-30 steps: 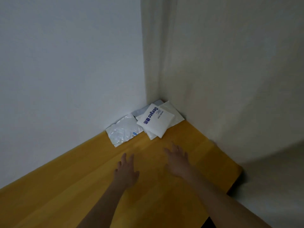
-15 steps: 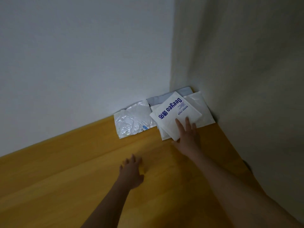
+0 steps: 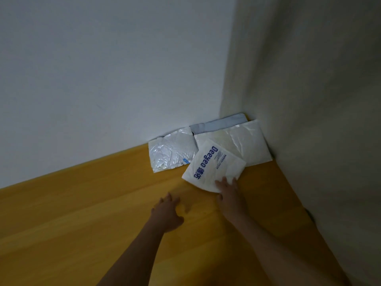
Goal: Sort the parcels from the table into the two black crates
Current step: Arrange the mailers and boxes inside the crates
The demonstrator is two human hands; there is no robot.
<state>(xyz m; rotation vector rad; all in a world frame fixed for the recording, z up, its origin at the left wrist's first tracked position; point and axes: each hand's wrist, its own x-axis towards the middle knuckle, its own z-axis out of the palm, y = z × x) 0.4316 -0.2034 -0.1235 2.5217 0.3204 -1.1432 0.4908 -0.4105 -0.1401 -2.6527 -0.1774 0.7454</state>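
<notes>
since half a second ago the printed white parcel (image 3: 213, 169) has slid off the pile toward the near side, with its near corner now on bare wood, and the right hand (image 3: 228, 196) has come back with it. that hand lies on the parcel's near right corner, fingers (image 3: 223, 181) on top; whether the thumb is tucked under the edge i cannot tell. the left hand (image 3: 168, 212) hovers just above the wooden table (image 3: 82, 234), left of the parcel and apart from it, fingers loose and holding nothing. in the corner, against the wall, a crinkled clear-white parcel (image 3: 172, 152), a larger white parcel (image 3: 243, 142) and a grey parcel (image 3: 220, 124) lie overlapped.
</notes>
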